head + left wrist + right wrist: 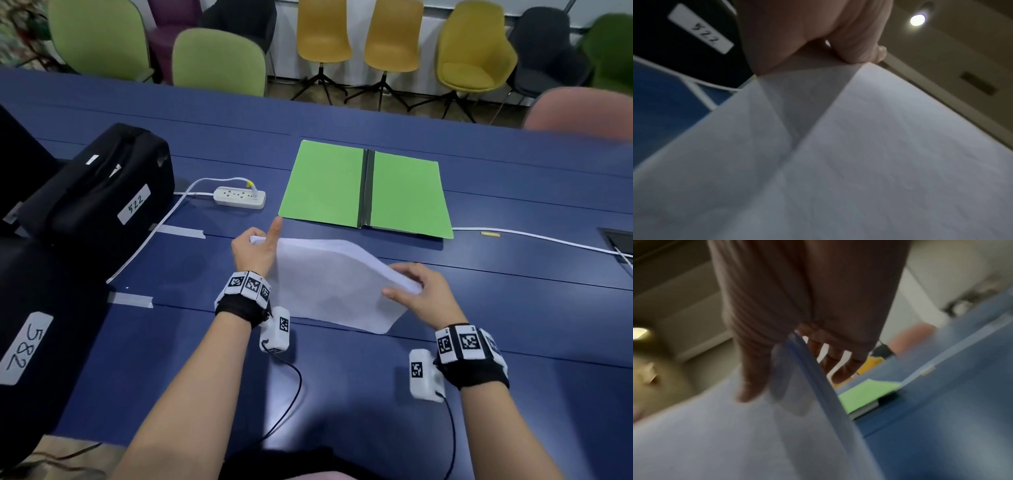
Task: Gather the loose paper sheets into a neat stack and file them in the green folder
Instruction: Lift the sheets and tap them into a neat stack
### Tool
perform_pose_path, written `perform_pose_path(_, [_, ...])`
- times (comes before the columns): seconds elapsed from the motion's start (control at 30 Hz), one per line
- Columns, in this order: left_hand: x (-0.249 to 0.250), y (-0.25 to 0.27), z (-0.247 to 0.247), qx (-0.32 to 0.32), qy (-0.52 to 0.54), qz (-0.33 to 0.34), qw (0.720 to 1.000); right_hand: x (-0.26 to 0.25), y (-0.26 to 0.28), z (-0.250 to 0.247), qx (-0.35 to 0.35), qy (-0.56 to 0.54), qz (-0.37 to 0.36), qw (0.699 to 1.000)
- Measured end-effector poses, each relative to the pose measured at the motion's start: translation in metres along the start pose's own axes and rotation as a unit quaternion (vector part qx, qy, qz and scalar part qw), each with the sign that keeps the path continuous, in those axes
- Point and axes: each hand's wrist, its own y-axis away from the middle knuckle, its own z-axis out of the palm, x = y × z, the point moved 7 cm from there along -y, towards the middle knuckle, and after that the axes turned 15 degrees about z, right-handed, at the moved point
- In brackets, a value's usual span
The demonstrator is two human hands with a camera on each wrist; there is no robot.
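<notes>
Above a blue table (376,394), a person's left hand (255,251) grips the far left corner of a stack of white paper sheets (329,281), fingers curled round the edge and the index finger pointing straight out toward the folder. The right hand (423,294) pinches the stack's right edge, thumb on top and fingers underneath, as the right wrist view confirms. Held between both hands, the paper bows upward in the middle, its near edge close to the table; whether it touches cannot be told. The left wrist view shows the sheets fanned slightly apart below the grip, not yet squared.

Just beyond the paper lies the green folder (366,188), open flat with a dark spine down its centre and both halves bare. Left of the folder sits a white power strip (239,198), its cable running toward the near left. Farther left of the folder stand two black cases (102,185) with handwritten white labels. Right of the folder a white cable (534,240) crosses the table, with a small yellow scrap beside it. Behind the folder, past the table's far edge, stand green, yellow and dark chairs (394,41).
</notes>
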Motion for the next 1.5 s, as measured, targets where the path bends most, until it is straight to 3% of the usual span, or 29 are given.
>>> perform_pose_path(0.03, [0.009,0.0,0.0,-0.008,0.007,0.021,1.0,-0.002,-0.002,-0.004,0.034,0.113,0.011,0.993])
perform_pose_path(0.1, [0.037,0.003,0.001,-0.026,0.011,0.069,0.997,-0.009,-0.005,-0.007,0.058,0.3,0.048,0.951])
perform_pose_path(0.17, [0.073,0.005,0.005,-0.05,-0.001,0.123,0.991,-0.027,-0.006,-0.003,0.033,0.365,0.049,0.929])
perform_pose_path(0.3, [0.15,0.023,0.012,-0.083,-0.123,0.267,0.952,-0.069,-0.001,0.026,-0.045,0.166,-0.051,0.984])
perform_pose_path(0.4, [0.175,0.023,0.006,-0.099,-0.162,0.311,0.931,-0.066,-0.005,0.037,-0.049,0.031,-0.046,0.997])
perform_pose_path(0.53, [0.129,-0.012,-0.03,-0.193,-0.308,0.261,0.894,-0.034,-0.004,0.034,-0.113,-0.118,0.039,0.986])
perform_pose_path(0.63, [0.08,-0.02,-0.054,-0.259,-0.172,0.137,0.941,-0.021,0.002,0.021,-0.142,-0.19,0.066,0.969])
perform_pose_path(0.73, [0.077,-0.013,-0.053,-0.188,0.077,0.063,0.977,-0.029,0.005,0.015,-0.123,-0.218,0.05,0.967])
perform_pose_path(0.83, [0.094,-0.003,-0.037,-0.143,0.254,0.02,0.956,-0.048,0.002,0.009,-0.086,-0.311,0.022,0.946])
perform_pose_path(0.9, [0.11,0.006,-0.022,-0.179,0.251,0.051,0.95,-0.059,-0.001,0.005,-0.068,-0.344,-0.006,0.936])
perform_pose_path(0.97, [0.115,0.013,-0.011,-0.192,0.241,0.083,0.948,-0.064,-0.004,0.007,-0.058,-0.32,-0.021,0.945])
perform_pose_path(1.13, [0.069,0.034,0.012,-0.195,0.193,-0.005,0.962,-0.058,-0.004,0.021,-0.075,-0.275,-0.02,0.958])
perform_pose_path(1.27, [0.063,0.04,0.016,-0.182,0.204,-0.019,0.962,-0.069,-0.001,0.015,-0.038,-0.313,-0.025,0.949])
perform_pose_path(1.37, [0.07,0.037,0.015,-0.144,0.231,-0.032,0.962,-0.074,0.001,0.007,0.006,-0.336,-0.034,0.941])
perform_pose_path(1.43, [0.072,0.037,0.014,-0.081,0.229,-0.051,0.969,-0.077,0.006,0.002,0.051,-0.362,-0.027,0.93])
perform_pose_path(1.5, [0.073,0.036,0.01,-0.021,0.21,-0.03,0.977,-0.075,0.006,-0.003,0.114,-0.343,0.0,0.932])
